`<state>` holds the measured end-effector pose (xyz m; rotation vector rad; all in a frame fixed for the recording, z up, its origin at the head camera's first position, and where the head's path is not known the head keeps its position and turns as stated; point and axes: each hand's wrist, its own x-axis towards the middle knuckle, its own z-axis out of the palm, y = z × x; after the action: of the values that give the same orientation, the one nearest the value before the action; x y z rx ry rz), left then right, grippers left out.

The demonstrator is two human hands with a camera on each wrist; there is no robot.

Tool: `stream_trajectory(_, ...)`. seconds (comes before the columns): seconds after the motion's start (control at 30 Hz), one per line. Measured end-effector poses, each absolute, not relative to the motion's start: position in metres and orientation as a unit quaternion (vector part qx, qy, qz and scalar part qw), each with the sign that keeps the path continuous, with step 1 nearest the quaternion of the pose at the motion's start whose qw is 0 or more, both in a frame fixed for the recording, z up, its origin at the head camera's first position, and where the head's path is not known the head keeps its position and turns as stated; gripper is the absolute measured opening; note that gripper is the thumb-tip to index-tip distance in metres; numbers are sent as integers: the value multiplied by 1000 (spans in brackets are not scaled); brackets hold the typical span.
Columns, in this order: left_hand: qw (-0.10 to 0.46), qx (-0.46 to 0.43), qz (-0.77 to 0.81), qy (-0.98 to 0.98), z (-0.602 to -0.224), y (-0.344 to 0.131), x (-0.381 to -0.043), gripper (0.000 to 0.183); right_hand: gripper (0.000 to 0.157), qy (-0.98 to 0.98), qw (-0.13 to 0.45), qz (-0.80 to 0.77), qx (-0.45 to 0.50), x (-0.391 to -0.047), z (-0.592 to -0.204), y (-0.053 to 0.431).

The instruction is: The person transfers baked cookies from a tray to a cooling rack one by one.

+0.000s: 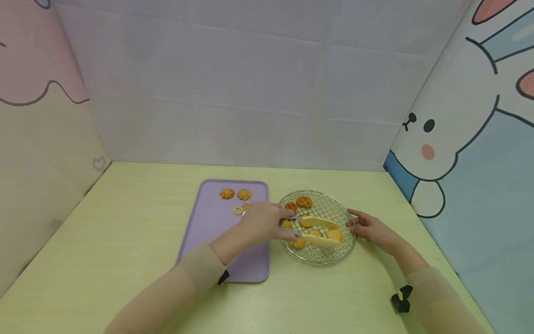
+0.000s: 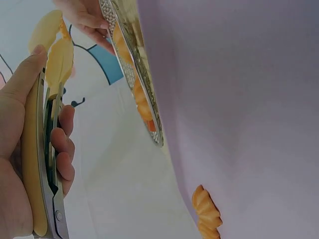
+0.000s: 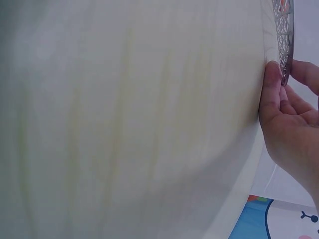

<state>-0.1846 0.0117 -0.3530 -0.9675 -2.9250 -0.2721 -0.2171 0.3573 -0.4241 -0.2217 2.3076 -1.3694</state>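
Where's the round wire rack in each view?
Head: round wire rack, right of centre, below mid-height.
Left wrist: rack, upper part, left of centre, slanting from the top edge.
Right wrist: part of the rack, top right corner.
Shared landmark: right hand, at the rack's rim in all three.

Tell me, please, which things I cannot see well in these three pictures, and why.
- Head view: part of the tray is hidden by the left hand and sleeve.
- Head view: the tongs partly cover some cookies.
- Left wrist view: the lowest cookie is cut off by the bottom edge.
- Right wrist view: the picture edges cut off most of the wire rack and part of the right hand.
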Motion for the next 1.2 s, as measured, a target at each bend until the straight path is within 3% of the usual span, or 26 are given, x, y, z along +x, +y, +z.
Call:
stream_trajectory(0.2,-3,-321,-74,-944,-361,22,-188,73,67,837,223,-493,-81,-217,-423,357)
stream_trajectory(0.6,-25,-338,-46,-940,-373,35,-193,62,67,839,220,-492,-77,-216,-423,356)
stream_trajectory(1.2,-52,-316,-38,-947,-376,39,-195,68,67,838,218,-493,-84,-216,-424,357)
